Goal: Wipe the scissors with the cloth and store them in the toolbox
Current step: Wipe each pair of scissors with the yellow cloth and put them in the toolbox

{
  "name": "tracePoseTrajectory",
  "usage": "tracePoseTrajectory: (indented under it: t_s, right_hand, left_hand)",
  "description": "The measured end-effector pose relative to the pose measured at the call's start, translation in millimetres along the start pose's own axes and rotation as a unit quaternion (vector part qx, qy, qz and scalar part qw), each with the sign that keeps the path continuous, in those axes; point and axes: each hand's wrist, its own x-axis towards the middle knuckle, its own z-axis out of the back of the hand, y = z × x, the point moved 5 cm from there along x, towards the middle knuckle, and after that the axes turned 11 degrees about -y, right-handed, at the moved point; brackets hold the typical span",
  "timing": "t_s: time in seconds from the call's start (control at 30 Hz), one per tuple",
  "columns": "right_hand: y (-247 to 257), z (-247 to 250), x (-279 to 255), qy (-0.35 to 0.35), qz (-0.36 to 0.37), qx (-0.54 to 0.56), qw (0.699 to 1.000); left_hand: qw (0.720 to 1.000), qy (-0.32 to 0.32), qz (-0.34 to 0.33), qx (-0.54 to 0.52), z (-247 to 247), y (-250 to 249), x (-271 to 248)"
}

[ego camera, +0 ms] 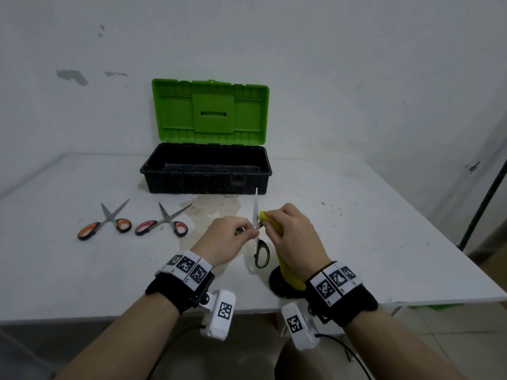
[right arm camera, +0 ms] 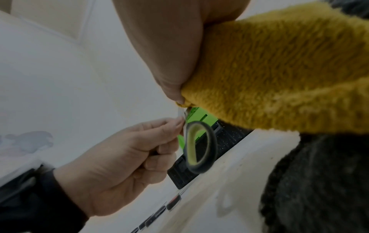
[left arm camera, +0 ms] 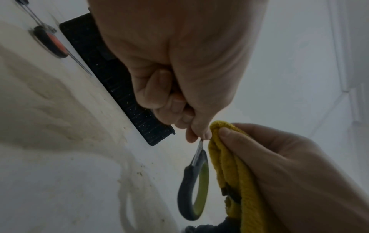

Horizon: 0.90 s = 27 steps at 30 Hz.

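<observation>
My left hand (ego camera: 233,233) pinches green-handled scissors (ego camera: 260,252) near their pivot and holds them above the table, blade tip pointing away toward the toolbox. One handle loop (left arm camera: 194,186) hangs free below my fingers (left arm camera: 196,132). My right hand (ego camera: 290,231) grips a yellow cloth (ego camera: 285,270) and presses its folded end against the right side of the blade. In the right wrist view the cloth (right arm camera: 279,71) fills the upper right and the scissors' loop (right arm camera: 199,148) dangles beside my left hand (right arm camera: 127,157). The black toolbox (ego camera: 205,171) stands with its green lid (ego camera: 210,111) raised.
Two more pairs lie spread on the white table (ego camera: 82,270) at the left: orange-handled scissors (ego camera: 105,223) and red-handled scissors (ego camera: 164,222). A brownish stain (ego camera: 208,209) marks the table before the toolbox. A dark cloth part (ego camera: 279,283) hangs near the front edge.
</observation>
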Motion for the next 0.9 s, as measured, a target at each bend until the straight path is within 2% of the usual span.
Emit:
tracePoseTrajectory:
  t_s: [0.3,0.47,0.7,0.8,0.9]
  right_hand:
    - [-24.2,-18.9,15.9,0.008,-0.016,-0.012,1.000]
    - [-21.8,-19.1,29.2,0.031,-0.024,-0.011,0.999]
    - [-6.1,-11.0,23.6,0.019,0.029,-0.007,0.999]
    - [-26.7,0.3,29.7,-0.008,0.004,-0.036,0.999]
    - [-37.8,22.8,37.0,-0.081,-0.026,-0.041,0.996]
  left_hand:
    - [1.000,0.018,0.021,-0.013,-12.4,21.5,24.0]
    - [0.998,0.035,0.040,-0.020,-9.5,24.3,36.9]
    - [1.000,0.020,0.008,-0.018,1.1,11.0,38.9]
    - [1.000,0.012,0.008,-0.011,3.0,9.6,29.3]
    - [1.000,0.006,0.015,-0.014,7.8,6.0,22.5]
